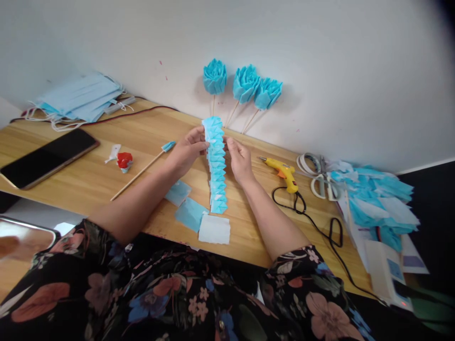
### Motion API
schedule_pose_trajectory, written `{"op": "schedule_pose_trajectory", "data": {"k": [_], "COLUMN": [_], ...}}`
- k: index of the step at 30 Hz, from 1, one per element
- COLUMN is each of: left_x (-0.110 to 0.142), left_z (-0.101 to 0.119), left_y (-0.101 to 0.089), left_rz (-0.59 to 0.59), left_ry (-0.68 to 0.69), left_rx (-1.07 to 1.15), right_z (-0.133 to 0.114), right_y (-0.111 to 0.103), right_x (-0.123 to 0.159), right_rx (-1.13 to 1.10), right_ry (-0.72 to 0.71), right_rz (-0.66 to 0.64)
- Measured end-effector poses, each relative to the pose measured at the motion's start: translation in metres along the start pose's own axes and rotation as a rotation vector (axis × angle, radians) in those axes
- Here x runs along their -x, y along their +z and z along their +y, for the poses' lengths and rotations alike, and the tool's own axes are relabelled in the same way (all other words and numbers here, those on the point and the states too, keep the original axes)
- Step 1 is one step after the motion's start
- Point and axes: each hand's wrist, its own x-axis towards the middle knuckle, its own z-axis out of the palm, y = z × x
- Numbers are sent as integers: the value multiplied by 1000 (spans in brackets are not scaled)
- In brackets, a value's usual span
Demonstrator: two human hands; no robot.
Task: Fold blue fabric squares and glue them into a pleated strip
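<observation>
A long strip of folded blue petals (216, 166) stands lengthwise in front of me, its lower end near the table's front edge. My left hand (190, 149) grips the strip's left edge near the top, thumb across its front. At the opposite edge, my right hand (240, 158) has its thumb and fingers closed on the petals; the fingertips are partly hidden. Below the strip lie blue fabric squares (192, 214) and a whitish square (214, 229). A wooden stick (138, 174) with a small blue folded tip rests beside my left forearm.
Three blue flowers on sticks (246, 84) lean on the wall. Right are a yellow glue gun (282, 173) with its cord, tape (308, 163), scissors (322, 182) and blue fabric pieces (380, 199). Left are a phone (50, 156), face masks (80, 98) and a small red item (124, 161).
</observation>
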Motion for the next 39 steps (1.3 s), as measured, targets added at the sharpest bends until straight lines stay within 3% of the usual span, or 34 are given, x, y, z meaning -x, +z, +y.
{"op": "schedule_pose_trajectory", "data": {"k": [9,14,25,30,36,39], "left_x": [-1,2,0,-2,-3,-2], "left_z": [3,4,-3,-2,0,0], "left_y": [0,4,-2,-3,-3,-2], "left_rz": [48,35,-70,-18,12,6], "left_ry": [-21,-71,-22,-28,-44,-83], "left_rx": [60,44,-50,-7,27,30], "right_z": [-8,-11,-8,-2,-4,-3], "right_y": [2,2,-1,-2,-1,-1], "right_x": [3,3,4,1,2,2], "right_rx": [-52,27,95,44,-22,1], "right_ry": [90,95,15,29,106,126], "right_rz": [-138,-100,-91,-38,-144,-120]}}
